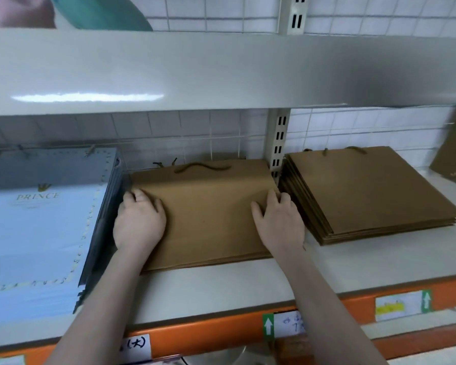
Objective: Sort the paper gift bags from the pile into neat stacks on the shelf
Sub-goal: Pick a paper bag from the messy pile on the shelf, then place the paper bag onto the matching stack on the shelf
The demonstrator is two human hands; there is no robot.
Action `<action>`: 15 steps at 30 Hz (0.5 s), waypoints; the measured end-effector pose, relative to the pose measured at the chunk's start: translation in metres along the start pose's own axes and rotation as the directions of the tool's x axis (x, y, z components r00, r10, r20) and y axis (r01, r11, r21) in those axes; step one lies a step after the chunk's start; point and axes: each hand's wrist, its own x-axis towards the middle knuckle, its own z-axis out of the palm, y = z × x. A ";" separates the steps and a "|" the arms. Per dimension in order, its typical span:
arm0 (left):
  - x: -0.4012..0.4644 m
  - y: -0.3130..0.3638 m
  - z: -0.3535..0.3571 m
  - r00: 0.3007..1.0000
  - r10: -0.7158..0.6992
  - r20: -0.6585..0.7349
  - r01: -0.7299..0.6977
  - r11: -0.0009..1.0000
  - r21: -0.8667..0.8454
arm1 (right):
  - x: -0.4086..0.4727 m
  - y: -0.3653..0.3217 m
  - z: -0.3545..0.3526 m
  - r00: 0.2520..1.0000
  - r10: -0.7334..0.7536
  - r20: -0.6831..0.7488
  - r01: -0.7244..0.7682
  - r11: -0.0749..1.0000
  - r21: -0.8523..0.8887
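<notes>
Shelf (221,291): both hands (138,219) (279,222) press flat on middle brown bag stack (208,214)

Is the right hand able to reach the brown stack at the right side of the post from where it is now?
Probably yes. The right hand lies on the right edge of the middle stack, right beside the right stack. Only the shelf post stands between them, further back, so the front path looks free.
</notes>
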 end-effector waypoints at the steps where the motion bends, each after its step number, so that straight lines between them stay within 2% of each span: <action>1: 0.000 0.000 0.000 1.000 0.002 -0.004 -0.002 1.000 0.003 | -0.001 0.000 0.000 1.000 0.000 0.001 0.000 1.000 -0.002; 5: -0.001 0.000 0.001 1.000 0.007 -0.018 -0.007 1.000 0.001 | -0.001 0.000 -0.003 1.000 0.000 0.015 0.000 1.000 -0.012; 9: -0.004 0.001 -0.002 0.990 0.088 -0.108 -0.083 0.996 0.044 | 0.000 0.000 -0.006 0.999 -0.003 0.037 0.004 0.999 -0.032; 15: -0.023 0.014 -0.022 0.987 0.100 -0.124 -0.093 0.994 0.058 | -0.005 0.001 -0.025 0.999 -0.030 0.035 0.031 0.999 -0.020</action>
